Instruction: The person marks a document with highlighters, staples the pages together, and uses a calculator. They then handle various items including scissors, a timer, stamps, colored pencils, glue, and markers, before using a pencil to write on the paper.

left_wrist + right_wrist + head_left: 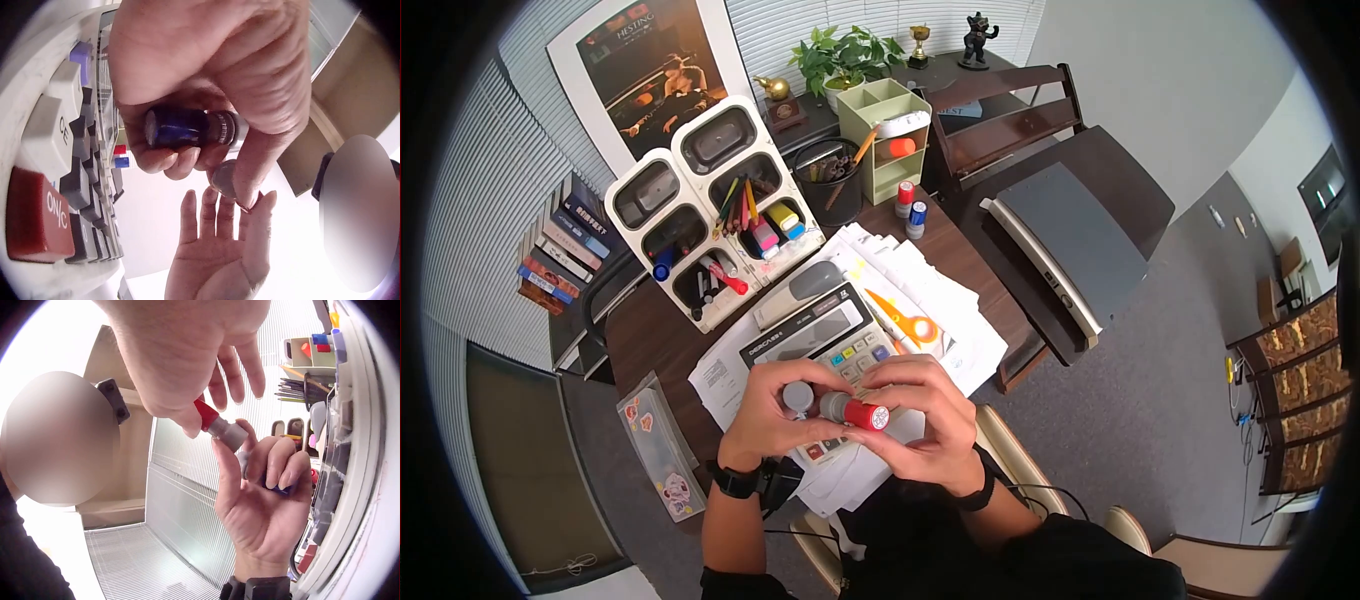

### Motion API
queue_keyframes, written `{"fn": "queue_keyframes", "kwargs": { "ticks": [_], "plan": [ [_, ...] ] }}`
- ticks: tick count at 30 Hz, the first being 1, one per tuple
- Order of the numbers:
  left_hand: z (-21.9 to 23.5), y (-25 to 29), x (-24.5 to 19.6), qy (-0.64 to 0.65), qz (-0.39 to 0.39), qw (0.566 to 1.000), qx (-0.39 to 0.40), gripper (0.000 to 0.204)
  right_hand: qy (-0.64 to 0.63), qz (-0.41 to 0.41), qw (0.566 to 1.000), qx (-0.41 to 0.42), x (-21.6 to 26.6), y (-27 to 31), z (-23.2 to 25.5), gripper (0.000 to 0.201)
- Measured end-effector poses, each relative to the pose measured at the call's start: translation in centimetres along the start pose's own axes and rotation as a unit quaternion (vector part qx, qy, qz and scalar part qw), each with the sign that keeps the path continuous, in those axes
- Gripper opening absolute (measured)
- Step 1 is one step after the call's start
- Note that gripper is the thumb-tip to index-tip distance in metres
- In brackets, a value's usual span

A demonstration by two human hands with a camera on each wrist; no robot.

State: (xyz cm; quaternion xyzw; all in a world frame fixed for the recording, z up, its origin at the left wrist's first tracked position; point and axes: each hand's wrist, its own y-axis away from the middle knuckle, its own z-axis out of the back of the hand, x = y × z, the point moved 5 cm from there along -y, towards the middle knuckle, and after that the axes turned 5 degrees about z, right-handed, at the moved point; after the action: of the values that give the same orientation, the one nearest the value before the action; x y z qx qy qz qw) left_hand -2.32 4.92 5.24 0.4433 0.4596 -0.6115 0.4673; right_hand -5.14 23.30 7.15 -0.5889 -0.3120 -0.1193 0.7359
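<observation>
My left hand (762, 415) holds two small round stamps above the calculator (805, 340). Its thumb and index finger pinch the grey end of a red stamp (865, 414), whose red end points toward my right hand (930, 425). The blue stamp (178, 127) lies in its curled other fingers; in the head view only that stamp's grey cap (798, 397) shows. The right thumb touches the red end, while the right fingers stay extended, apart from the stamp, in the left wrist view. Each wrist wears a black band.
Papers (970, 340) lie under the calculator, with orange scissors (918, 328) and a stapler (810, 285) behind. A white organizer (690, 185) holds pens. Behind stand a mesh pen cup (830, 185), a green rack (885, 110) and two more stamps (906, 198). A clear sticker-covered pouch (660, 450) lies left.
</observation>
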Motion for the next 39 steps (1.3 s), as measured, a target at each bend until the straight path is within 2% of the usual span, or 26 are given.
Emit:
{"fn": "queue_keyframes", "kwargs": {
  "ticks": [4,8,11,14,30,33,35,36,38,39],
  "plan": [
    [0.5,0.2,0.2,0.020,0.000,0.999,-0.044,0.040,0.001,0.000,1.000,-0.006,-0.5,-0.1,0.3,0.039],
    [0.9,0.3,-0.2,0.019,0.051,0.992,-0.110,0.038,0.044,-0.071,0.996,0.031,-2.1,0.3,0.6,0.030],
    [0.6,-0.1,-0.2,-0.003,0.026,0.997,-0.070,0.036,0.064,-0.090,0.992,0.052,-2.9,0.8,0.5,0.030],
    [0.7,-0.1,0.0,0.009,0.033,0.996,-0.078,0.042,0.067,-0.085,0.993,0.049,-2.9,0.9,0.6,0.032],
    [0.8,-0.1,-0.1,0.037,0.012,0.998,-0.058,0.039,0.060,-0.090,0.994,0.032,-2.3,0.9,0.7,0.032],
    [0.7,-0.2,0.0,0.031,0.015,0.998,-0.058,0.039,0.044,-0.106,0.993,0.024,-2.2,1.1,0.8,0.031],
    [0.6,-0.3,-0.1,0.008,-0.007,0.998,-0.056,0.038,-0.043,-0.137,0.990,-0.010,-2.5,1.6,1.0,0.034],
    [0.6,-0.3,0.0,0.014,-0.009,0.998,-0.057,0.038,-0.040,-0.138,0.990,-0.006,-2.3,1.7,0.9,0.034],
    [0.2,-0.3,0.2,-0.014,0.000,1.000,-0.020,0.038,-0.144,-0.209,0.966,-0.048,-2.6,2.2,0.7,0.038],
    [0.1,-0.3,0.3,-0.010,-0.013,1.000,-0.017,0.038,-0.153,-0.203,0.967,-0.035,-2.9,2.5,0.5,0.041]
  ]
}}
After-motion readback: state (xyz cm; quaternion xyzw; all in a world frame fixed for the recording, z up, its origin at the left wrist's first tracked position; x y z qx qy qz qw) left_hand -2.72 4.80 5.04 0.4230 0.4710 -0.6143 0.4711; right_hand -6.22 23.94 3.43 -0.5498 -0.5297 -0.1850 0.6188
